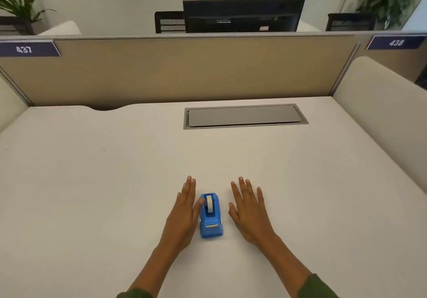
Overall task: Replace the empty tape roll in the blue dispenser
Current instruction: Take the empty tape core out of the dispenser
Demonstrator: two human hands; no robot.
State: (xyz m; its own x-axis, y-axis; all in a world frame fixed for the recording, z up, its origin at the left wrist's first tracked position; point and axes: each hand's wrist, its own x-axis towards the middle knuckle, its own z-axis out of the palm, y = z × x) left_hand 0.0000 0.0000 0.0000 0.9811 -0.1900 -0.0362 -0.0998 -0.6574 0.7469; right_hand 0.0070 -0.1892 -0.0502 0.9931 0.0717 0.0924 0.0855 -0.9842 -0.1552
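A small blue tape dispenser (211, 219) stands on the white desk (92, 182), its cutter end towards me. A white roll (209, 203) sits in its slot. My left hand (184, 212) lies flat just left of the dispenser, fingers extended, the thumb touching the dispenser's upper left side. My right hand (248, 210) lies flat on the desk to the right of it, a small gap apart, fingers spread. Neither hand holds anything. A small white object (184, 184) peeks out beyond my left fingertips; I cannot tell what it is.
A grey cable hatch (245, 116) is set into the desk at the back. A tan partition (184, 71) closes off the far side, cream side panels (381, 112) flank the desk. A black monitor (242, 15) and plants stand beyond.
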